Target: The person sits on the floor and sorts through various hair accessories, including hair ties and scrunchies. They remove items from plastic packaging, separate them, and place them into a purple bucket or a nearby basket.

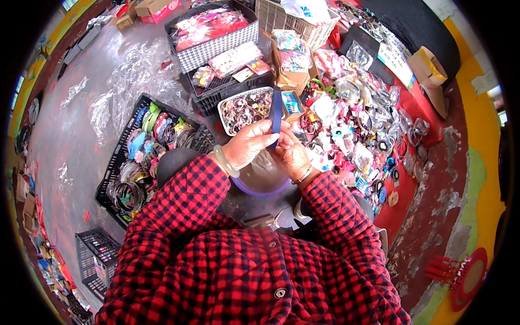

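Observation:
Pinched between the thumb and fingers of my left hand [246, 143] is a dark blue band [277, 108], which looks like a headband. It stands upright, its upper end rising in front of a white basket. My right hand [293, 158] is closed around the band's lower part, close against the left fingers. That lower end is mostly hidden by the hands. Under both hands sits a round bowl with a purple rim [259, 193]. The white basket [220, 112] of small hair ties stands just beyond my left hand, beside a small box with blue contents [292, 103].
A black crate [106, 181] of headbands and hair ornaments lies to the left. On the right spreads a large pile of packaged accessories [352, 124] over red cloth. Stacked baskets [216, 49] stand ahead. Clear plastic wrap [132, 76] covers floor at far left.

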A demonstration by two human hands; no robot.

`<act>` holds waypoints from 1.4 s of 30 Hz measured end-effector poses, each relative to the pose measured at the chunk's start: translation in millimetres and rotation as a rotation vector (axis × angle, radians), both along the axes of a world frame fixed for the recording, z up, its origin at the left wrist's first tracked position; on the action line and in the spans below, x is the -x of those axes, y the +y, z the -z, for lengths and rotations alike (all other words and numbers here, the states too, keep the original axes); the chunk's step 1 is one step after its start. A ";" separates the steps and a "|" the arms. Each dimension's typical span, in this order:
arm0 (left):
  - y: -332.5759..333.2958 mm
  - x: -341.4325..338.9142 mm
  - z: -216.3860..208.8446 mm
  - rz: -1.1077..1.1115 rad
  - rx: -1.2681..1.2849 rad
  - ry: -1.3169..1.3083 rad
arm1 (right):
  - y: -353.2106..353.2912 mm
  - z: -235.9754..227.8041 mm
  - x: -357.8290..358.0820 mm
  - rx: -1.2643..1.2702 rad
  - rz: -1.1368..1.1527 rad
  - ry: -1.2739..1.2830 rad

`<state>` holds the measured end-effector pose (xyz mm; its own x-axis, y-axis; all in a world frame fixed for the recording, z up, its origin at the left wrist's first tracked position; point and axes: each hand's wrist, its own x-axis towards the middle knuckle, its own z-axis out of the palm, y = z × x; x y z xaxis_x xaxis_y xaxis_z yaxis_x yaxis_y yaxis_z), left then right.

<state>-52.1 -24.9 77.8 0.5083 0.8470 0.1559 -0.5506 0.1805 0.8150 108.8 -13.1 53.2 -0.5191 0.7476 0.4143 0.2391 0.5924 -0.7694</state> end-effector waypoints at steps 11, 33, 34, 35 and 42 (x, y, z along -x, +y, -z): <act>20.8 32.9 5.3 -0.370 0.451 -0.503 | 7.0 -18.5 3.8 0.396 0.195 0.398; 24.2 17.1 35.3 -0.668 0.605 0.039 | 24.2 -5.0 -14.7 1.284 -0.025 1.137; 26.2 16.2 41.3 -0.716 0.406 0.195 | 24.4 -5.9 -14.3 1.305 0.070 1.134; 29.7 15.9 47.3 -0.757 0.203 0.349 | 27.7 4.8 -19.2 1.275 -0.035 1.120; 12.5 5.6 8.5 -0.186 -0.126 0.636 | 27.5 6.5 -18.1 1.245 0.140 1.022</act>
<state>-57.7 -12.4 69.3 0.3812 0.9242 -0.0225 0.0310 0.0115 0.9995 126.9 14.4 46.7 -0.3231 0.8824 -0.3421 -0.6528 -0.4696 -0.5945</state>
